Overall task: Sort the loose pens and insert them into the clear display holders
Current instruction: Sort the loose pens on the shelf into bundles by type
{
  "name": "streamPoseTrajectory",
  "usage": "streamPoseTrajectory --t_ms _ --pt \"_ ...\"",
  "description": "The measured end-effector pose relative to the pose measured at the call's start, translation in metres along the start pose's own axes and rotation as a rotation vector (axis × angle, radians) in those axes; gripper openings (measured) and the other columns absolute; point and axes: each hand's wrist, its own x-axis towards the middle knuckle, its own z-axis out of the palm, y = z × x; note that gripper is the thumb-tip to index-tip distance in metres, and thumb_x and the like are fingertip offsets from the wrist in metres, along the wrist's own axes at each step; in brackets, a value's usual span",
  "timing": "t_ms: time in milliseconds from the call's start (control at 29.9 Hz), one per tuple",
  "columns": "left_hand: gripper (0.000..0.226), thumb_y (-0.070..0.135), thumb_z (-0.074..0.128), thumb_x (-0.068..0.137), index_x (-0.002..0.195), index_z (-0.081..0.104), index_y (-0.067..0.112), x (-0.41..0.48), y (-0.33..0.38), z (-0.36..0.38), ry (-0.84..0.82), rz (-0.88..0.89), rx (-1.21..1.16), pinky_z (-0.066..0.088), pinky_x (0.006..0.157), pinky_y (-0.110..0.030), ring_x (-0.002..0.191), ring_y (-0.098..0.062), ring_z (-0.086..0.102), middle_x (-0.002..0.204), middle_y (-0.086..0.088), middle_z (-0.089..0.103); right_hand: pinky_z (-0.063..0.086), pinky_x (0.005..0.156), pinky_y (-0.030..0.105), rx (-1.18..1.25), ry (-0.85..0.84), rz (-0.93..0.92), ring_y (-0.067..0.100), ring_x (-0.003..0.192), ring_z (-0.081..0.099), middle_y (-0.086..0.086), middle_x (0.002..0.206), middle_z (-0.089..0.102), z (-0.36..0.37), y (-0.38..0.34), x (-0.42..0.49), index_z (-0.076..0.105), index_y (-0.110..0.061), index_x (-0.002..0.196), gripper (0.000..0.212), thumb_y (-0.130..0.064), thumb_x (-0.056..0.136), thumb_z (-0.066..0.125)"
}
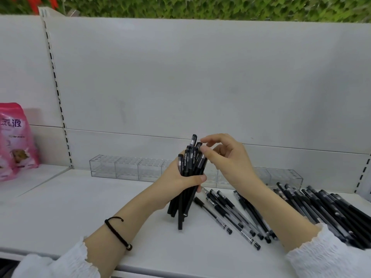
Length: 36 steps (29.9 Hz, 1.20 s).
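A white shop shelf point(100, 207) fills the lower half of the frame, backed by a plain white panel point(180, 77) with slotted uprights. Green leaves point(200, 7) run along the top edge. At the far left of the frame a pink bag point(16, 141) with printed lettering stands on the neighbouring shelf section.

A row of clear holders point(124, 167) runs along the back of the shelf, from left of centre to the right. The hands hide its middle part.

In the centre of the frame the left hand point(178, 179) has a full grip on a bundle of black pens point(190, 163). Its thumb and fingers wrap round the middle of the barrels. The bundle stands nearly upright with caps up, and its lower ends splay out just above the shelf.

The right hand point(230, 159) is at the top of the bundle, fingers curled. Its thumb tip touches the caps and the forefinger is raised just above them. Whether its grip has closed on a pen cannot be told.

Loose pens point(226, 213) lie slanted on the shelf right of the bundle. A larger heap of pens point(325, 207) lies at the right edge, partly under the right forearm.

A black cord bracelet point(116, 231) circles the left wrist, and both arms end in white sleeves point(56, 263).
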Motion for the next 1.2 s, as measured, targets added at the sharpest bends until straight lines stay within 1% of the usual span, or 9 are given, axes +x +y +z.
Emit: streamPoseTrajectory --t_ms 134,301,367,468,568,668,902,1035,1202 --pt "0.044 0.000 0.073 0.079 0.110 0.050 0.021 -0.006 0.008 -0.032 0.083 -0.113 0.214 0.051 0.056 -0.020 0.059 -0.012 0.066 0.067 0.003 0.066 0.040 0.054 0.013 -0.122 -0.054 0.088 0.005 0.060 0.052 -0.017 0.069 0.062 0.009 0.003 0.000 0.067 -0.024 0.081 0.008 -0.020 0.088 0.067" --pt "0.058 0.014 0.075 0.073 0.119 0.042 0.029 -0.032 0.013 -0.107 0.103 -0.394 0.886 0.048 0.068 -0.026 0.079 -0.014 0.063 0.095 0.004 0.064 0.037 0.060 0.008 -0.462 -0.532 0.123 -0.005 0.055 0.052 -0.025 0.061 0.060 0.041 0.006 -0.005 0.066 -0.026 0.076 0.010 -0.023 0.085 0.067" --pt "0.061 0.015 0.072 0.074 0.126 0.040 0.022 -0.043 0.011 -0.131 0.131 -0.493 1.153 0.046 0.073 -0.027 0.089 -0.020 0.054 0.104 0.000 0.055 0.037 0.061 0.006 -0.558 -0.636 0.098 -0.006 0.059 0.052 -0.023 0.067 0.060 0.056 0.008 -0.010 0.068 -0.025 0.083 0.004 -0.025 0.086 0.065" --pt "0.055 0.014 0.065 0.078 0.126 0.039 0.014 -0.058 0.004 -0.161 0.221 -0.619 1.357 0.046 0.073 -0.032 0.089 -0.025 0.051 0.108 -0.007 0.055 0.047 0.076 0.024 -0.789 -0.725 0.032 0.001 0.080 0.051 -0.017 0.093 0.060 0.075 0.012 -0.015 0.065 -0.030 0.100 0.014 -0.036 0.088 0.058" --pt "0.045 0.021 0.059 0.083 0.123 0.040 0.011 -0.070 -0.008 -0.187 0.261 -0.650 1.442 0.045 0.071 -0.032 0.100 -0.029 0.057 0.113 -0.011 0.060 0.040 0.076 0.026 -0.878 -0.746 0.004 0.003 0.091 0.047 -0.015 0.107 0.056 0.090 0.012 -0.021 0.058 -0.033 0.112 0.024 -0.041 0.090 0.054" --pt "0.043 0.033 0.060 0.086 0.118 0.040 0.013 -0.074 -0.016 -0.196 0.326 -0.613 1.479 0.041 0.066 -0.030 0.098 -0.026 0.057 0.103 -0.007 0.058 0.036 0.076 0.025 -0.933 -0.736 -0.024 0.005 0.097 0.048 -0.013 0.115 0.055 0.100 0.011 -0.022 0.056 -0.033 0.117 0.027 -0.042 0.091 0.052" --pt "0.062 0.076 0.039 0.084 0.117 0.041 0.024 -0.075 -0.034 -0.199 0.412 -0.463 1.709 0.036 0.065 -0.025 0.106 -0.020 0.059 0.107 0.003 0.065 0.035 0.078 0.026 -1.045 -0.636 -0.140 0.013 0.114 0.050 -0.011 0.125 0.052 0.108 0.016 -0.027 0.052 -0.030 0.126 0.033 -0.040 0.094 0.047" --pt "0.058 0.076 0.032 0.087 0.117 0.042 0.026 -0.074 -0.034 -0.202 0.452 -0.406 1.751 0.030 0.059 -0.026 0.098 -0.018 0.063 0.103 0.004 0.066 0.040 0.083 0.027 -1.037 -0.634 -0.109 0.012 0.112 0.052 -0.010 0.122 0.054 0.105 0.020 -0.030 0.053 -0.030 0.124 0.032 -0.039 0.094 0.047" --pt "0.058 0.073 0.030 0.089 0.128 0.041 0.030 -0.077 -0.037 -0.198 0.472 -0.397 1.800 0.032 0.063 -0.028 0.102 -0.019 0.060 0.107 0.004 0.062 0.042 0.083 0.028 -1.050 -0.635 -0.071 0.012 0.108 0.052 -0.011 0.117 0.054 0.094 0.019 -0.032 0.055 -0.030 0.120 0.030 -0.039 0.093 0.048"
